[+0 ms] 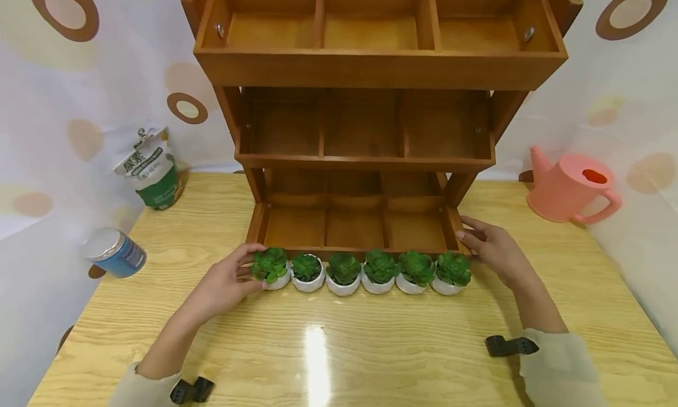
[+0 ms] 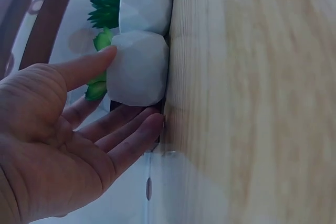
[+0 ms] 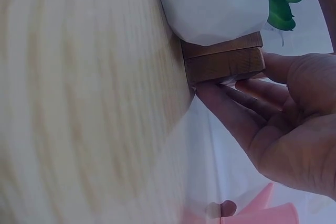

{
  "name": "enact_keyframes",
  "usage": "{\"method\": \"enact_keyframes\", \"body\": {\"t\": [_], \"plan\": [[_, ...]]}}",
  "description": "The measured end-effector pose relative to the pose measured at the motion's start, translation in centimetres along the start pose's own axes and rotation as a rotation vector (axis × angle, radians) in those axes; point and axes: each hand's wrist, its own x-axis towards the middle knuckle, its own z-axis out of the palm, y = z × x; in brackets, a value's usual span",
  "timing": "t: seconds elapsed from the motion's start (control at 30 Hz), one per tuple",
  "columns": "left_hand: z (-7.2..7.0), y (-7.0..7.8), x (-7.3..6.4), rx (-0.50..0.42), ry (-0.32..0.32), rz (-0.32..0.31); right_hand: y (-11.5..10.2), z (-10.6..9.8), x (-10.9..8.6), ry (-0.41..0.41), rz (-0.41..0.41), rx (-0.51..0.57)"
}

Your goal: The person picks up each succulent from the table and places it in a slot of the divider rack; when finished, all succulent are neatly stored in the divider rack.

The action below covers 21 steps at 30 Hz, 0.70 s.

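Right hand (image 1: 495, 251) gripping wooden rack (image 1: 381, 72), rightmost potted plant (image 1: 453, 272) standing just beside; left hand (image 1: 225, 280) relaxed, fingers extending beside leftmost potted plant (image 1: 271, 266).

The green-and-white bag (image 1: 153, 174) bears dark characters reading "尿素".

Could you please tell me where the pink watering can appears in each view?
Head: the pink watering can is at the right, beyond the right hand.
Left wrist: not in it.
Right wrist: partly visible at the bottom edge, right of centre.
Shared landmark: white plant pots, mid-picture in head, at the top in both wrist views.
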Motion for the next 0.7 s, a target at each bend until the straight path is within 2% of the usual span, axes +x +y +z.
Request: {"method": "enact_keyframes", "body": {"t": [0.27, 0.7], "plan": [[0.28, 0.01, 0.09, 0.051, -0.005, -0.033, 0.09, 0.12, 0.03, -0.013, 0.008, -0.017], [-0.16, -0.15, -0.02, 0.085, 0.053, -0.015, 0.13, 0.02, -0.08, -0.017, -0.002, -0.027]]}}
